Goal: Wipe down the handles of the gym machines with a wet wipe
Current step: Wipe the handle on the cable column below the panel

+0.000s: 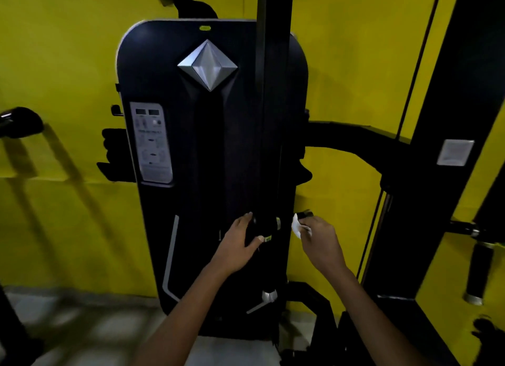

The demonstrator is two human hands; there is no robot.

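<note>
A short black handle point(269, 225) with a metal collar hangs low in front of a tall black gym machine panel point(207, 147). My left hand point(240, 242) grips the handle's left part, thumb under it. My right hand point(319, 241) pinches a crumpled white wet wipe point(296, 225) and holds it against the handle's black right end point(304, 214). A black vertical bar point(273, 92) rises above the handle.
Yellow walls surround the machine. A black frame post point(448, 147) with a cable stands at the right, and another black grip point(481, 272) hangs beside it. A padded black end point(20, 122) juts in at the left. The floor below is pale tile.
</note>
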